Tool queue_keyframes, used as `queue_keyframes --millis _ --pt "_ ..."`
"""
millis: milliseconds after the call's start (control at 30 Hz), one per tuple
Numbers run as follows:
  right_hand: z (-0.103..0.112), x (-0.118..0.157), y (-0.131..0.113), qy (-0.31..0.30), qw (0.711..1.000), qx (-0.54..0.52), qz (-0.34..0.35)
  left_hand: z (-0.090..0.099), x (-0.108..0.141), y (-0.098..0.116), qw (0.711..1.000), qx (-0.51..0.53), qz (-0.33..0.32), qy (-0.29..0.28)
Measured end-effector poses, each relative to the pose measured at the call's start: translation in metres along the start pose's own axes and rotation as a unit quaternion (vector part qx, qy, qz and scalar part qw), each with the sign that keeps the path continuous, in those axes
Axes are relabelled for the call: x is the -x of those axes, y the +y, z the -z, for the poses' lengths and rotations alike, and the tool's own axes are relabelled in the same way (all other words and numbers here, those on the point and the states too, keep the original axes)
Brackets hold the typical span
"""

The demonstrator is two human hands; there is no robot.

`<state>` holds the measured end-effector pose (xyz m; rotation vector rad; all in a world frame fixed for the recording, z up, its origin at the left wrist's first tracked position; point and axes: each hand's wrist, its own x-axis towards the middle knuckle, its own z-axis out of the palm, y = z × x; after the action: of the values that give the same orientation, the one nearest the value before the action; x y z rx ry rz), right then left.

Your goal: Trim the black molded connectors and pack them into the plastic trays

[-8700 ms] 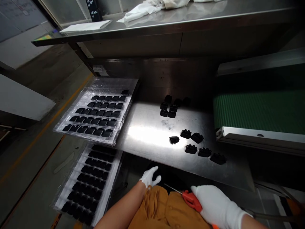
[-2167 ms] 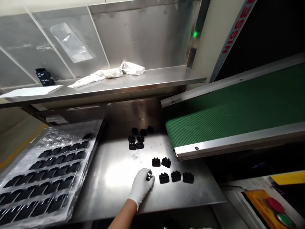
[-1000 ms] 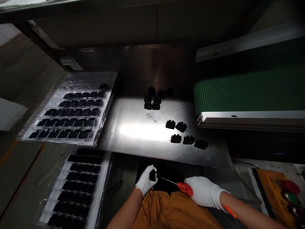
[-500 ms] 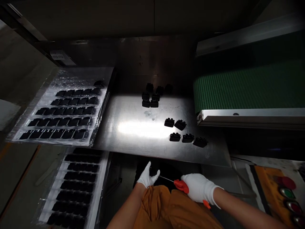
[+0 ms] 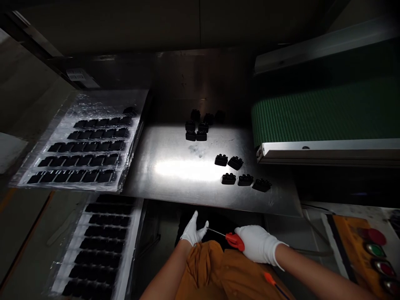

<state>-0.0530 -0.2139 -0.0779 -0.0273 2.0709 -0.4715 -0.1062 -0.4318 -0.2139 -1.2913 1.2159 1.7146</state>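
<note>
Below the near edge of the metal surface, 2 white-gloved hands are held in front of the person's brown clothing. The right hand is closed around the handle of a red-handled tool, whose thin metal shaft points left and reaches close to the thumb of the left hand. The left hand has its thumb and index finger apart; the space between them is too dark to tell whether it grips anything.

On the surface lie 12 small black parts: 7 sit close together toward the back, the rearmost in shadow, and 5 are nearer the front right, in a row of 2 behind a row of 3.

At the left, an upper tray wrapped in clear plastic carries 5 rows of black pieces, plus 1 piece by its far right corner. A lower tray, partly beneath it, holds more rows. To the right are a green conveyor belt and, lower down, an orange control box with red and green buttons.
</note>
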Motion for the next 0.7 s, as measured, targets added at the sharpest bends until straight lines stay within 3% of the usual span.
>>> queue_keyframes --millis 100,200,300,467,567,700 --pt "0.001 0.002 0.003 0.000 1.000 -0.005 -0.003 -0.001 0.006 -0.001 0.986 -0.145 -0.077 0.020" --pt "0.001 0.004 0.007 -0.007 1.000 -0.007 -0.003 0.003 0.013 0.002 0.943 -0.279 -0.183 0.008" --pt "-0.001 0.002 0.010 -0.009 1.000 -0.005 0.000 0.011 0.018 0.004 0.889 -0.382 -0.253 -0.024" --pt "-0.005 -0.004 0.014 -0.016 1.000 -0.005 -0.004 0.021 0.023 0.003 0.821 -0.474 -0.295 -0.118" --pt "-0.007 -0.005 0.017 -0.025 1.000 -0.007 -0.006 0.022 0.025 -0.001 0.813 -0.475 -0.289 -0.173" --pt "-0.005 -0.002 0.019 -0.038 0.999 -0.010 -0.004 0.022 0.024 -0.003 0.852 -0.417 -0.258 -0.180"
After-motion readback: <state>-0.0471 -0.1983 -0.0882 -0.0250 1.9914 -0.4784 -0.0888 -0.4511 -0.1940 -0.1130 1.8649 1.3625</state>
